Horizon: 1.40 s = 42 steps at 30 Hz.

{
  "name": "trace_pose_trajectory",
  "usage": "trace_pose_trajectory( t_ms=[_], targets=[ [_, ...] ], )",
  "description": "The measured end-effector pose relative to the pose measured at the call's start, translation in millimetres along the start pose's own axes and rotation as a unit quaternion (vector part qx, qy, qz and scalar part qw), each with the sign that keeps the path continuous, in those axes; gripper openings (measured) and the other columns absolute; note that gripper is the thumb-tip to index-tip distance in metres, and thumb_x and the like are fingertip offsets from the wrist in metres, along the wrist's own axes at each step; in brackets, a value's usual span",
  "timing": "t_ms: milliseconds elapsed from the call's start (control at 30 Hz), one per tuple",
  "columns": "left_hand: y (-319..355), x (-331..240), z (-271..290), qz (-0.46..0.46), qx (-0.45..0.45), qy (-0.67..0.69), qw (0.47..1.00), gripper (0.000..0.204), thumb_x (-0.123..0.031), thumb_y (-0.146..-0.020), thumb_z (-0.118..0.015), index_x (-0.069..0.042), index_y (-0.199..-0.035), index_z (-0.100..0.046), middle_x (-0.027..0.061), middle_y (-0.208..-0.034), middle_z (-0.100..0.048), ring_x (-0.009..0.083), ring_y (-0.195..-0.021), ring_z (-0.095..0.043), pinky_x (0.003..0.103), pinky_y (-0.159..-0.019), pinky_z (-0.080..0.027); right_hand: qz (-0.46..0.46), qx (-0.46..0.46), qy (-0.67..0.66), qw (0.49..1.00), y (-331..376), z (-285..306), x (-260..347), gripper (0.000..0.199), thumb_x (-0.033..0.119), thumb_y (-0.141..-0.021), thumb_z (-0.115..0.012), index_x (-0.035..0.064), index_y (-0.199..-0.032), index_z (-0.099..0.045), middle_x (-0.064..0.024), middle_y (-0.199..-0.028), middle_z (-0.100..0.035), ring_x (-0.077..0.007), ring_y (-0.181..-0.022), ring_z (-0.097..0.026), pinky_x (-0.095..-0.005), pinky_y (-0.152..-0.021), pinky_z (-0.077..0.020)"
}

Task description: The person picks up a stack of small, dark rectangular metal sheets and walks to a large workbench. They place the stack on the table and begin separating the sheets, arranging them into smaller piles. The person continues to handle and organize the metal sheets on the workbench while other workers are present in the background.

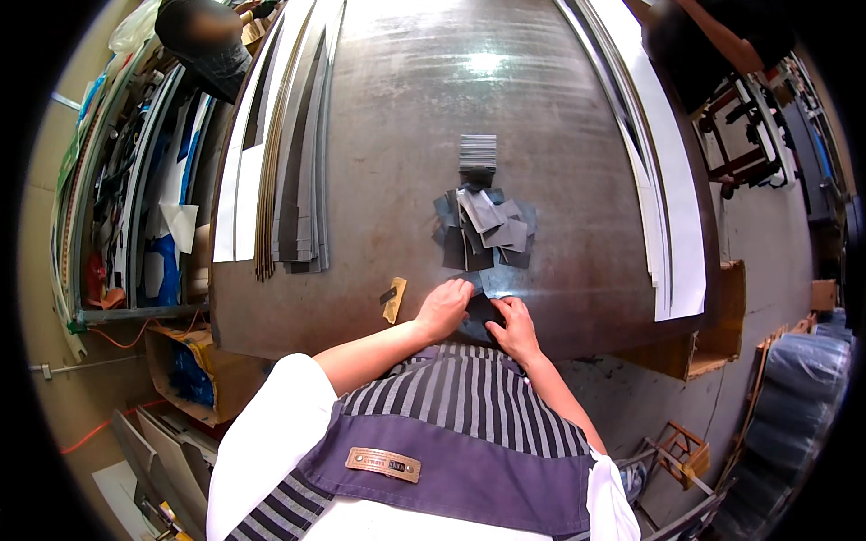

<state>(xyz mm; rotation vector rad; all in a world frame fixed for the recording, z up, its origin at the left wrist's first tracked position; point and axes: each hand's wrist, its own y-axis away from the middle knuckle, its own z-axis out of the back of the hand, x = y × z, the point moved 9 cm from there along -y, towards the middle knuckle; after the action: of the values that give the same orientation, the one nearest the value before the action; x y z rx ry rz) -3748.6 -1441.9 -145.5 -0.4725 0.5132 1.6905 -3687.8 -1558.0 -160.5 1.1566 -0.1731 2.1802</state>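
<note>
Close to the table's front edge, a thin dark square piece (483, 310) lies between my two hands. My left hand (443, 308) is closed, its fingertips pinching at the upper left edge of that piece. On the right side, my right hand (515, 330) has thumb and fingers curled onto the same piece. Just beyond them is a loose, overlapping heap of flat grey and black pieces (485, 227). Behind the heap, similar pieces stand in a neat stack (478, 151). To the left of my hands lies a small yellowish block with a dark strip (393, 299).
Long grey, brown and white strips (302, 180) line the left of the metal-topped table (397, 108); white strips (672, 225) line the right. A person (212, 41) is at the far left, another (722, 45) at the far right. Cardboard boxes (185, 374) stand beneath the edges.
</note>
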Motion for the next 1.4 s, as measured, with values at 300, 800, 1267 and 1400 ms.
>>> trace_pose_trajectory(
  t_ms=[300, 800, 1267, 1400],
  targets=[
    [-16.9, -2.6, 15.3, 0.029, 0.067, 0.171, 0.983, 0.033, -0.007, -0.068, -0.074, -0.001, -0.090, -0.050, 0.0160, -0.080, -0.061, 0.0323, -0.079, -0.062, 0.041, -0.067, -0.047, -0.008, -0.036, -0.105, 0.994, -2.0, 21.6, 18.6, 0.023, 0.013, -0.080, -0.067, 0.0010, -0.098, -0.060, -0.0116, -0.089, -0.063, -0.0275, -0.082, -0.060, -0.0333, -0.077, -0.0470],
    [-10.9, -46.1, 22.1, 0.093, 0.093, 0.346, 0.929, 0.041, -0.032, -0.083, -0.071, 0.003, -0.068, -0.054, 0.0113, -0.055, -0.054, 0.0093, -0.052, -0.045, 0.033, -0.049, -0.040, -0.082, -0.134, -0.248, 0.956, 11.6, 61.8, 28.7, 0.031, 0.030, -0.089, -0.064, 0.0000, -0.090, -0.057, -0.0129, -0.076, -0.065, -0.0157, -0.068, -0.061, -0.0317, -0.063, -0.0474],
    [-0.1, -54.8, 12.0, 0.152, 0.140, 0.463, 0.862, 0.027, -0.019, -0.088, -0.066, 0.001, -0.074, -0.055, 0.0058, -0.065, -0.062, 0.0097, -0.055, -0.060, 0.026, -0.049, -0.047, -0.072, -0.181, -0.168, 0.966, 21.9, 80.7, 46.1, 0.032, 0.030, -0.087, -0.066, 0.0014, -0.095, -0.054, -0.0140, -0.077, -0.061, -0.0217, -0.070, -0.059, -0.0323, -0.065, -0.0464],
    [0.3, -59.6, 18.2, 0.146, 0.145, 0.449, 0.870, 0.029, -0.019, -0.088, -0.066, 0.001, -0.071, -0.054, 0.0057, -0.064, -0.063, 0.0102, -0.055, -0.061, 0.026, -0.049, -0.047, -0.094, -0.189, -0.215, 0.954, 30.4, 68.4, 32.1, 0.031, 0.029, -0.087, -0.066, 0.0014, -0.096, -0.053, -0.0118, -0.081, -0.060, -0.0136, -0.074, -0.055, -0.0292, -0.067, -0.0454]
  ],
)
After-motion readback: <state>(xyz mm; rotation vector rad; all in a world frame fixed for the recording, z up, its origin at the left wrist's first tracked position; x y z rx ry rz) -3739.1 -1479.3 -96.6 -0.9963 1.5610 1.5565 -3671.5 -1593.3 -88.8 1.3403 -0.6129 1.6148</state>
